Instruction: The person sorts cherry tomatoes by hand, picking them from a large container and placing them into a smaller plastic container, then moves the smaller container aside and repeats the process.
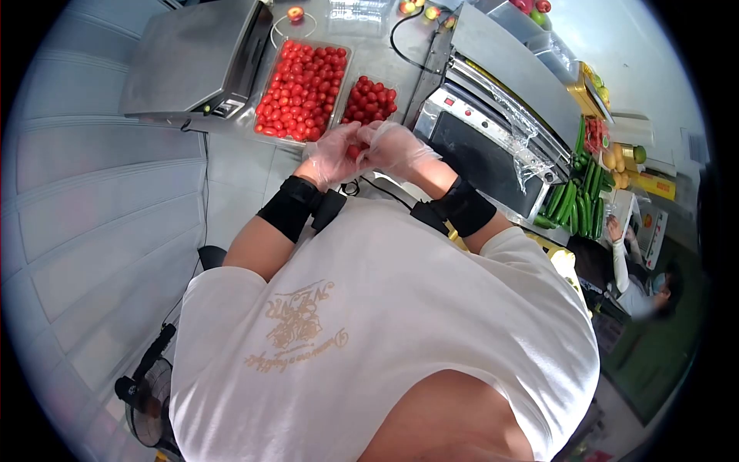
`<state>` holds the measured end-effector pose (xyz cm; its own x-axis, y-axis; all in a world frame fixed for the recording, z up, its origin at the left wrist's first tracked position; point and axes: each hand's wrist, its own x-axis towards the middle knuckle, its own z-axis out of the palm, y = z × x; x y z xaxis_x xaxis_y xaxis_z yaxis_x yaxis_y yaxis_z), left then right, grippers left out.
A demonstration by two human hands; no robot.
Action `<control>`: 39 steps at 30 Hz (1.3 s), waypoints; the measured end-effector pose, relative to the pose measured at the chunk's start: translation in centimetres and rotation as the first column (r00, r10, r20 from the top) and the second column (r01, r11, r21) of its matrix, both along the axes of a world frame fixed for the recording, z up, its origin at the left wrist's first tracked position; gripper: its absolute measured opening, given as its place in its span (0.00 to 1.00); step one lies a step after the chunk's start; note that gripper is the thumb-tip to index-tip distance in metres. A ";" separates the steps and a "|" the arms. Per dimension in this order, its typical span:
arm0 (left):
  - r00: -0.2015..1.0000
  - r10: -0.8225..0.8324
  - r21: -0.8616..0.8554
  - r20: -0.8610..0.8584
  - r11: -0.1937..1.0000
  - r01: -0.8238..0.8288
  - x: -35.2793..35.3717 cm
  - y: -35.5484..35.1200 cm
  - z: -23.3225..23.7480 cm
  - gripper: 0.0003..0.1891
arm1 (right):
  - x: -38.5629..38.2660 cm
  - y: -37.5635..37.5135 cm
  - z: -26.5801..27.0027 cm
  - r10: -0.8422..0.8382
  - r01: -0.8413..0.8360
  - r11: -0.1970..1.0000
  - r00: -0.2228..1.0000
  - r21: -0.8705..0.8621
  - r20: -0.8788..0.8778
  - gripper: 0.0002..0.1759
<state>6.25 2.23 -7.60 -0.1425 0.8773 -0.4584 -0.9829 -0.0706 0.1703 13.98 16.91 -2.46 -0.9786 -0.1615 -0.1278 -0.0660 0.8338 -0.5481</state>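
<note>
Both my hands wear thin clear plastic gloves and meet close together at the counter's near edge. My left hand (335,152) curls around small red cherry tomatoes (354,152), which show between the two palms. From the other side my right hand (394,146) cups against it, its fingers bent over the fruit and partly hidden. Beyond my left hand lies a large clear tray (259,132) full of cherry tomatoes (304,88). Just past my right hand, a smaller heap of cherry tomatoes (370,100) sits in a small clear container.
A film-wrapping machine (481,135) stands to the right, a stainless steel box (192,61) to the left. Clear empty boxes (358,17) and a red-yellow fruit (295,14) lie at the back. Cucumbers (577,206) are farther right, near another person (635,285).
</note>
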 end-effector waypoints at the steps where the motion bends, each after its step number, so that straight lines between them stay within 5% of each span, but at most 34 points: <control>1: 0.999 0.022 -0.063 0.035 0.998 -0.019 0.1 0.0 0.9 0.14 | 0.1 0.0 -0.5 -0.002 0.002 1.000 1.000 -0.001 -0.003 0.10; 6: 0.998 0.057 -0.161 -0.005 0.985 -0.057 0.5 0.2 1.3 0.14 | -1.1 1.4 0.6 0.073 -0.072 0.997 0.997 0.029 -0.017 0.15; 9: 0.994 0.084 -0.206 0.070 0.976 -0.068 0.4 -0.5 0.7 0.15 | -4.0 3.8 -1.9 -0.293 0.291 0.951 0.956 -0.107 -0.004 0.14; 10: 0.981 0.068 -0.116 0.181 0.992 -0.047 0.3 -1.0 0.0 0.15 | -5.2 4.1 -2.2 -0.285 0.283 0.953 0.959 -0.111 -0.003 0.14; 11: 0.957 0.042 -0.023 0.286 0.999 -0.037 0.2 -1.4 -0.1 0.15 | -6.3 4.4 -2.3 -0.297 0.296 0.955 0.955 -0.034 -0.018 0.13; 15: 0.964 0.096 -0.067 0.250 0.994 -0.082 0.5 -2.4 -0.1 0.14 | -10.8 5.1 -5.3 -0.254 0.229 0.944 0.964 0.236 0.079 0.11; 16: 0.952 0.110 -0.043 0.286 0.994 -0.102 0.5 -2.6 -0.5 0.14 | -11.4 4.5 -4.4 -0.290 0.236 0.941 0.931 0.242 0.220 0.13; 18: 0.936 0.142 -0.024 0.322 0.990 -0.141 0.5 -3.3 -0.3 0.13 | -12.7 5.0 -8.3 -0.216 0.157 0.949 0.957 0.275 0.196 0.12; 20: 0.993 0.104 0.027 -0.057 0.994 -0.103 0.8 -3.6 0.8 0.11 | -12.7 5.3 -8.9 -0.149 0.087 0.945 0.972 0.314 0.180 0.13; 23: 0.988 0.062 0.078 -0.140 0.996 -0.051 0.5 -4.0 -0.8 0.11 | -11.7 6.3 -7.0 -0.106 0.071 0.955 0.988 0.288 0.109 0.15; 24: 0.989 0.061 0.078 -0.134 0.996 -0.051 0.5 -4.0 -0.5 0.11 | -10.7 6.6 -5.1 -0.273 0.265 0.956 0.960 0.128 0.056 0.17; 25: 0.992 0.097 0.030 0.081 0.995 -0.099 0.3 -4.0 0.1 0.08 | -10.1 7.2 -4.1 -0.441 0.442 0.896 0.897 -0.041 0.030 0.18; 26: 0.948 0.135 -0.026 0.289 0.991 -0.133 0.2 -3.8 0.4 0.05 | -9.1 8.1 -4.5 -0.430 0.426 0.902 0.878 -0.068 -0.208 0.19; 27: 0.948 0.127 -0.023 0.292 0.992 -0.126 0.2 -3.6 0.3 0.05 | -8.3 8.3 -4.5 -0.437 0.433 0.899 0.876 -0.063 -0.207 0.19; 29: 0.987 0.090 -0.141 0.132 0.987 -0.071 0.5 -2.9 0.2 0.11 | -4.8 6.4 -1.6 -0.503 0.510 0.849 0.860 -0.135 0.085 0.15; 31: 0.989 0.059 -0.114 0.136 0.993 -0.044 0.9 -2.3 -0.6 0.14 | -1.6 4.0 -0.6 -0.209 0.204 0.961 0.978 -0.185 -0.007 0.12; 33: 0.991 0.027 -0.083 0.134 0.996 -0.015 1.1 -1.5 -0.4 0.16 | 0.7 1.1 -0.5 -0.090 0.151 0.947 0.972 -0.285 0.215 0.12; 35: 0.994 -0.105 -0.060 -0.011 0.993 0.104 1.2 -0.4 0.9 0.19 | 2.6 -0.6 -1.3 -0.106 0.107 0.954 0.994 -0.279 0.022 0.15; 39: 0.984 -0.179 -0.162 -0.013 0.971 0.175 2.4 0.5 -0.3 0.21 | 3.4 -0.5 -0.5 -0.181 0.285 0.915 0.923 -0.285 0.341 0.18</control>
